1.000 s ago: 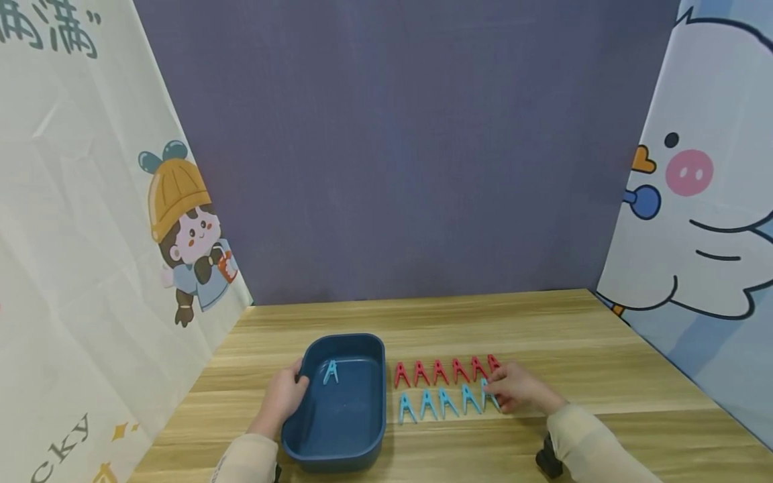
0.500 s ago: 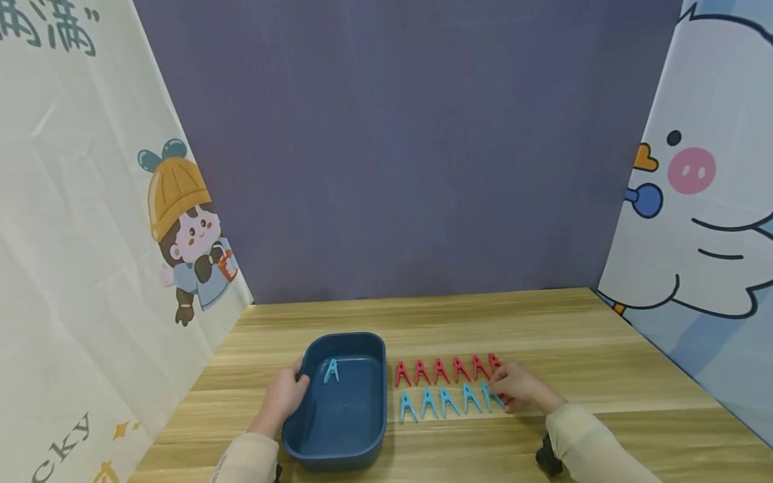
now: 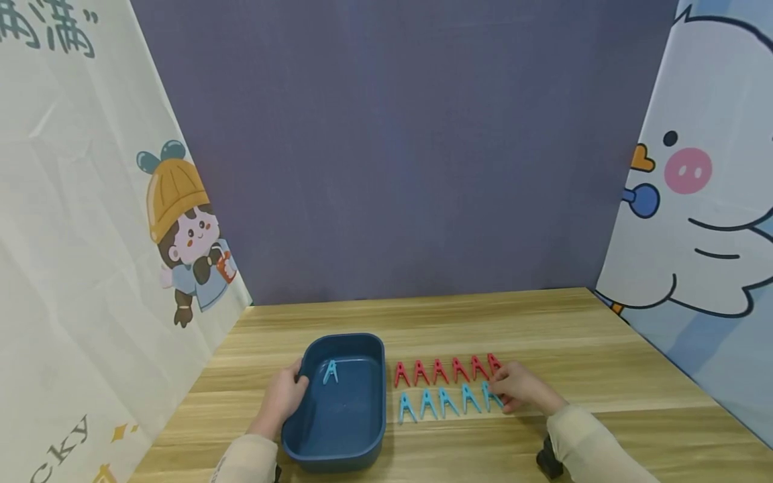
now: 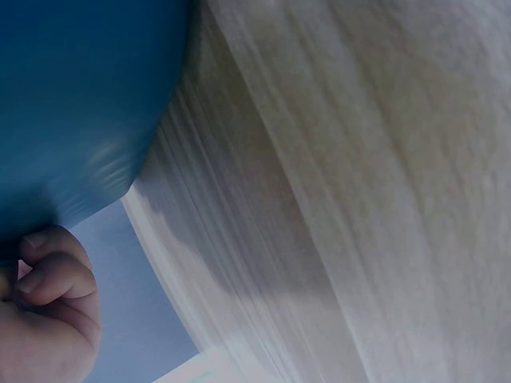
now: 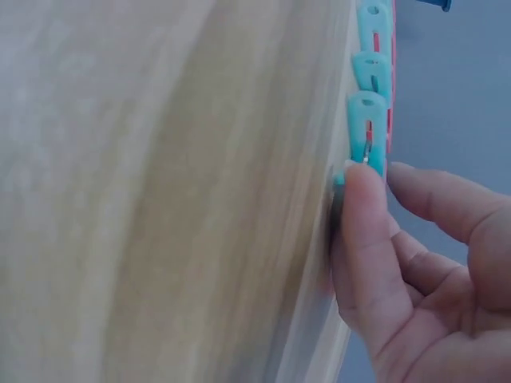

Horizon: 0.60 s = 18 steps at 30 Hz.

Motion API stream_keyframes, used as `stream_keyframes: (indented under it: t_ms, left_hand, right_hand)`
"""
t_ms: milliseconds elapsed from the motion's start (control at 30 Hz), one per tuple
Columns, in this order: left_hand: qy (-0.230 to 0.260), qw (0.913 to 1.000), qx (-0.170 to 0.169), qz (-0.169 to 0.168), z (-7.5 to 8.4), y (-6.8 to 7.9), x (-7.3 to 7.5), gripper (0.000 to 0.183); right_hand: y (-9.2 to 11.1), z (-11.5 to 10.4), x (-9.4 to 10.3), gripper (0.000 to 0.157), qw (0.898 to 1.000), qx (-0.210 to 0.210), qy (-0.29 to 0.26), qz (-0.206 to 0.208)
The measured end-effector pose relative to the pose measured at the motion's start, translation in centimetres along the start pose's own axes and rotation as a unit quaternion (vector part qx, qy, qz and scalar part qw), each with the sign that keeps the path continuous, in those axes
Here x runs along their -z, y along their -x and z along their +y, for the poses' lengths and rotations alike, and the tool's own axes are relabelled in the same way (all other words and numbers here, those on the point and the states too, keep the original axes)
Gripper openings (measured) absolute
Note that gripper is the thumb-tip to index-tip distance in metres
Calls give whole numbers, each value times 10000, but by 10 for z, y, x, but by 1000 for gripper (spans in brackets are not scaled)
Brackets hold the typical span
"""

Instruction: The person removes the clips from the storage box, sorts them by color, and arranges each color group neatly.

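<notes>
My left hand grips the left rim of a dark blue plastic bin, thumb over the edge. A single light blue clothespin lies inside the bin near its far end. To the bin's right is a row of light blue clothespins, each with its legs toward me. At that row's right end my right hand pinches the last blue clothespin between thumb and fingers; part of it is hidden by the fingertips. In the right wrist view, the thumb covers its lower part.
Just behind the blue row, red clothespins form a second row, and the rightmost red clothespin is close to my right fingers. All stand on a wood-grain table, with a dark grey-purple backdrop behind and printed cloths at both sides.
The rightmost blue clothespin has shifted slightly right and toward me, along with my right hand. My left hand and the bin have stayed in place.
</notes>
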<state>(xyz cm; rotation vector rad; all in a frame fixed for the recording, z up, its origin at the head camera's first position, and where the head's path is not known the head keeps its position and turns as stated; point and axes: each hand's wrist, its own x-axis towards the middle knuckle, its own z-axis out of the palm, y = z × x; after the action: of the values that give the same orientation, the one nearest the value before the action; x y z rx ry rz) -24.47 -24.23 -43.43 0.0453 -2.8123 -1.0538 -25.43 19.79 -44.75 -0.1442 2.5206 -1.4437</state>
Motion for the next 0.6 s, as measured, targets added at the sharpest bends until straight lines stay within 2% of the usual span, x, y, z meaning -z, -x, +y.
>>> stream_keyframes:
  t_ms: [267,467,600]
  left_hand:
    - [11,10000,58,-25,-2,0,0,46]
    - [29,10000,33,-17,-1,-1,0,46]
    - [69,10000,6,-12,-1,-2,0,46]
  right_hand:
    - [0,-8,7,15,9996,210,-181,-93]
    - [-4,-30,8,25,9962,598,-449,-449]
    - [-6,-50,4,31,9957,702,-473,-363]
